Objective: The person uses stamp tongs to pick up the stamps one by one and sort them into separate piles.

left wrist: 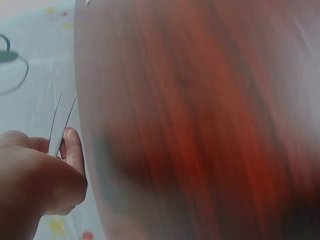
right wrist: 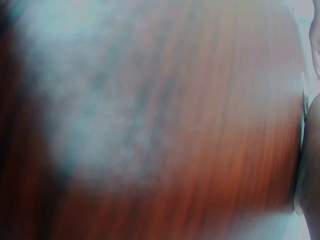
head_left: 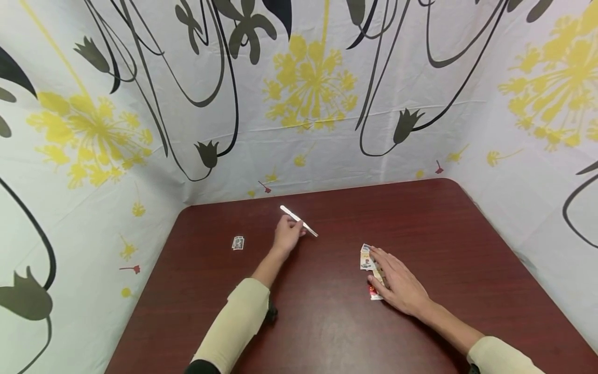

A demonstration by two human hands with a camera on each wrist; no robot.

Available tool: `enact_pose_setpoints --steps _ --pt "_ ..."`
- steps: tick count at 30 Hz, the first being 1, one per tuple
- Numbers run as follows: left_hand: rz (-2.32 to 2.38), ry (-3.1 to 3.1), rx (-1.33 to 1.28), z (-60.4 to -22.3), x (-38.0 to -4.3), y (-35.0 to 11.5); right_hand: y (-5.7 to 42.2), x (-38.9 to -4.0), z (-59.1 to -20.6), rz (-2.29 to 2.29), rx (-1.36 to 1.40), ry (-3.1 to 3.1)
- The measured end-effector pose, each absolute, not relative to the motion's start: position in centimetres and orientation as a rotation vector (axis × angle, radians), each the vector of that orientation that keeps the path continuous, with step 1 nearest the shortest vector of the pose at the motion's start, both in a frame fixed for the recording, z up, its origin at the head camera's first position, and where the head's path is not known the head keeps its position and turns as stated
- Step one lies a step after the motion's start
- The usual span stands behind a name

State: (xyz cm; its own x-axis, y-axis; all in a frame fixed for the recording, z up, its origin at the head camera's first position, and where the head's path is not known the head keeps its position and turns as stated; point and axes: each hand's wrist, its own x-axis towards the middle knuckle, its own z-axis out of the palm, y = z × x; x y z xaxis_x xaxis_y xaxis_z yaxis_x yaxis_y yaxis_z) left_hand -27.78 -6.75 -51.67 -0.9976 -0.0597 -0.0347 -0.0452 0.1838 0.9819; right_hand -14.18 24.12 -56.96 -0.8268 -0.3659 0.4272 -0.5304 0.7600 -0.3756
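My left hand (head_left: 287, 235) pinches a pair of metal tweezers (head_left: 310, 229) above the far middle of the table. In the left wrist view the two slim prongs of the tweezers (left wrist: 67, 121) stand apart, with nothing between them. The right hand (head_left: 399, 283) lies with its fingers extended over several small stamp-like papers (head_left: 366, 261), partly covering them. One of these, at the near end, is red and white (head_left: 375, 294). To the left of the left hand lie a few small grey, white-edged stamp-like papers (head_left: 238, 243), overlapping. The right wrist view shows only a sliver of hand.
A dark reddish-brown wooden table (head_left: 317, 322) with rounded far corners carries everything. White cloth (head_left: 299, 156) printed with yellow and grey flowers hangs behind it and along both sides.
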Motion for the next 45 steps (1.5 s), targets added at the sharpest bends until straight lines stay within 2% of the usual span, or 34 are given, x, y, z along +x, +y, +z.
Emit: enact_pose_setpoints --steps 8,15,32,45 --pt "-2.058 -2.422 0.064 -52.0 -26.8 -1.7 24.1 -14.2 -56.9 0.706 0.704 -2.614" --pt "-2.05 -2.467 0.04 -52.3 -25.9 0.9 24.1 -14.2 -56.9 0.695 0.702 -2.613" --pt "-2.037 -2.518 -0.009 -53.1 -25.3 3.4 23.9 -14.1 -56.8 0.681 0.697 -2.618" --pt "-2.01 -2.581 -0.066 -53.1 -25.2 3.4 24.1 -14.2 -57.0 0.674 0.716 -2.614"
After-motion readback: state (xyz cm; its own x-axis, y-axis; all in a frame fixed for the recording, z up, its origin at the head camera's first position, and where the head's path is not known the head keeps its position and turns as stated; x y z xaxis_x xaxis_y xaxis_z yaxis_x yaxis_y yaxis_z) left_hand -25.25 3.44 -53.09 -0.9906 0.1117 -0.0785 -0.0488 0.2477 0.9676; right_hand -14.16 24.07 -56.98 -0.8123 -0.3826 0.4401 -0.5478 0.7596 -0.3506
